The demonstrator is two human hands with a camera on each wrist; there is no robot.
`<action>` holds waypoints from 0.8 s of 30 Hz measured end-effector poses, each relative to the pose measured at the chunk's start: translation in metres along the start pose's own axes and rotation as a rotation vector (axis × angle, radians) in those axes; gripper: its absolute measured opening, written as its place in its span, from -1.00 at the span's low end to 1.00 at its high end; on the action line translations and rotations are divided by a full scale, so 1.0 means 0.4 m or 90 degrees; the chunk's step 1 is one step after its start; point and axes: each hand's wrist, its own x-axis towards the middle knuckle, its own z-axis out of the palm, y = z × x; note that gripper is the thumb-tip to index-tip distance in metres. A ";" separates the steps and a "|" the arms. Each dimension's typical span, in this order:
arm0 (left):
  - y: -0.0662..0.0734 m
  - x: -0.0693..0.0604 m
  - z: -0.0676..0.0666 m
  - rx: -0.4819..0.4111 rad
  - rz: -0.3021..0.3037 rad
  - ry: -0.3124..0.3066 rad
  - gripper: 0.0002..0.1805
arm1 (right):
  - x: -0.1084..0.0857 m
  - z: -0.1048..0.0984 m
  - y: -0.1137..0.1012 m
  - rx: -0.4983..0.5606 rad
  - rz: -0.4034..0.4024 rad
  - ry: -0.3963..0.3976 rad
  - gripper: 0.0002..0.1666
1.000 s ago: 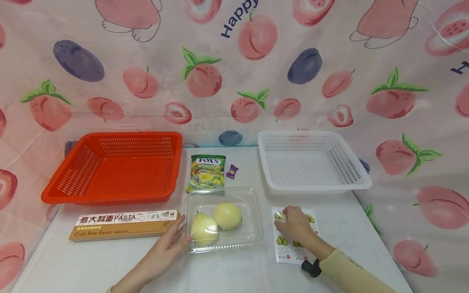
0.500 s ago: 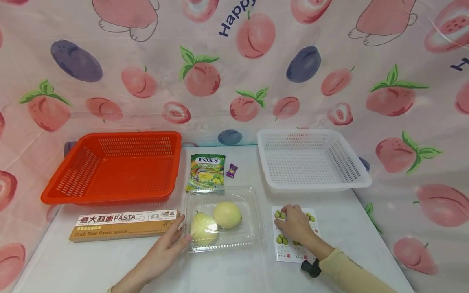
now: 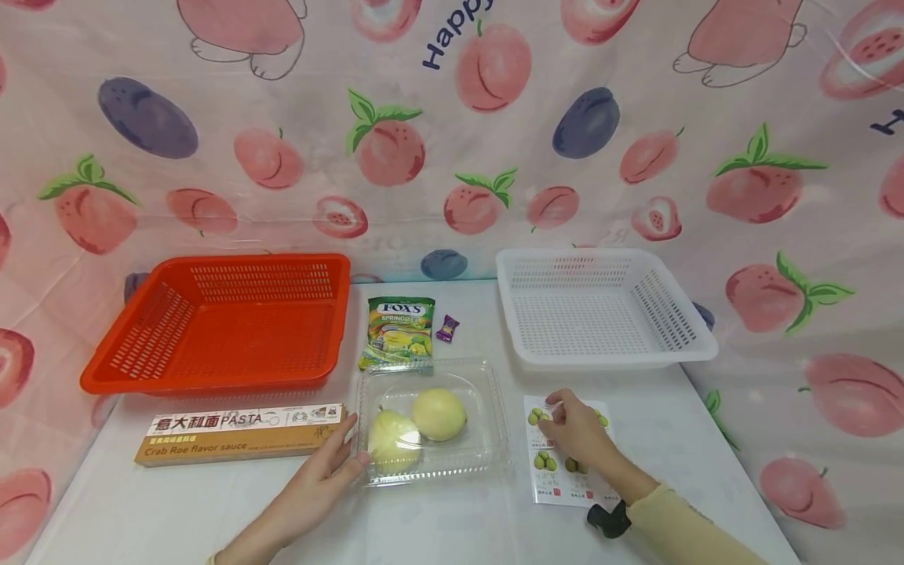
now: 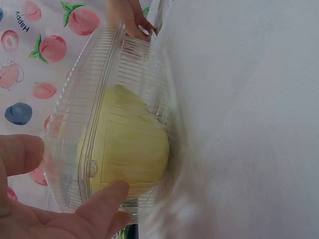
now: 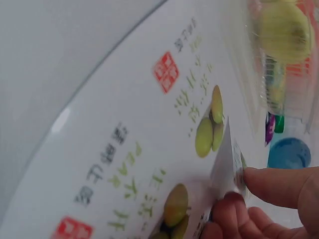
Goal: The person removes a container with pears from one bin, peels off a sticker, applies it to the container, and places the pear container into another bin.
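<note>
Right hand point(image 3: 581, 433) pinches lifted sticker point(image 5: 227, 162), sheet point(image 3: 561, 480) beneath it. Left hand point(image 3: 319, 477), fingers loose, touches clear box point(image 3: 482, 392) (two fruits point(image 3: 439, 414) inside).

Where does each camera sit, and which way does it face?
Head: worn on the head, facing forward and down over the clear container and sticker sheet; left hand and right hand both show.
Left wrist: on that wrist, facing the container's side; the left hand shows, with the right hand beyond.
Right wrist: on that wrist, facing along the sheet; the right hand shows, pinching a lifted sticker.
Shared: head and right wrist both show the sheet.
</note>
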 end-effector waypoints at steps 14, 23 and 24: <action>0.006 0.001 -0.006 0.008 -0.010 -0.011 -0.14 | -0.002 -0.016 0.019 0.057 0.036 -0.018 -0.71; 0.037 -0.002 -0.055 0.089 0.030 -0.027 -0.12 | -0.002 -0.031 0.029 0.079 0.049 -0.028 -0.69; 0.044 -0.004 -0.063 0.104 0.037 -0.028 -0.13 | -0.004 -0.035 0.028 0.083 0.051 -0.029 -0.68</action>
